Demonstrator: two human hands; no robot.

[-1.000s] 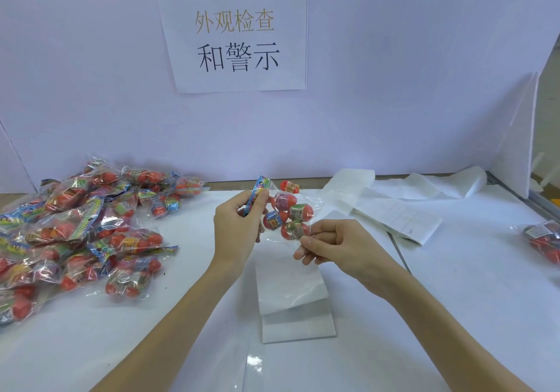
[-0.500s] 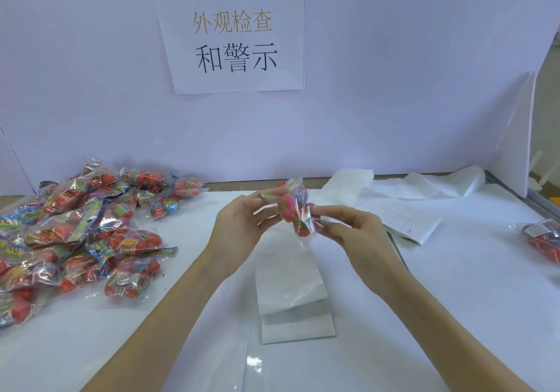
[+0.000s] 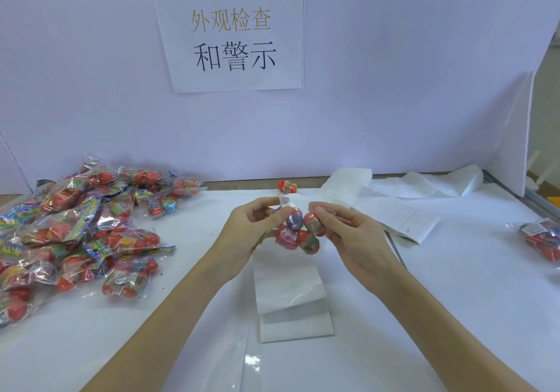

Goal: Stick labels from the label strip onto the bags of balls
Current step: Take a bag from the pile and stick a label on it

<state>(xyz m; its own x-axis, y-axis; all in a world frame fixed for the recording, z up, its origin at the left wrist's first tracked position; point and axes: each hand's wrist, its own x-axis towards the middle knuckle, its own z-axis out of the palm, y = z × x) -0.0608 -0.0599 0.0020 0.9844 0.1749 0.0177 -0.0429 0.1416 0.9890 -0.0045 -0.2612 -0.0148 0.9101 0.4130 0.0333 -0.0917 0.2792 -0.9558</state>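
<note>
White paper covers the table, and a pale wall with a printed sign stands at the far side.

From the head camera, both hands are up over the middle of the table with one bag of balls between them. The left hand pinches the top of the bag with curled fingers. The right hand pinches the right side of the bag with its fingertips. The bag hangs in the air, not touching the table. I cannot tell if it has a label on it yet.

The label strip lies on the table right under the hands and runs toward the near edge. More white strip lies folded at the far right.

A big pile of bags sits on the left. I guess these still need labels, so most of the job looks left to do. One bag lies alone at the right edge and seems to have a small white label, so it may be done.

A loose ball sits at the far edge of the table, behind the hands. Nothing blocks the way between the hands and the label strip. The pile is close to the left arm, so a bag could get bumped.
</note>
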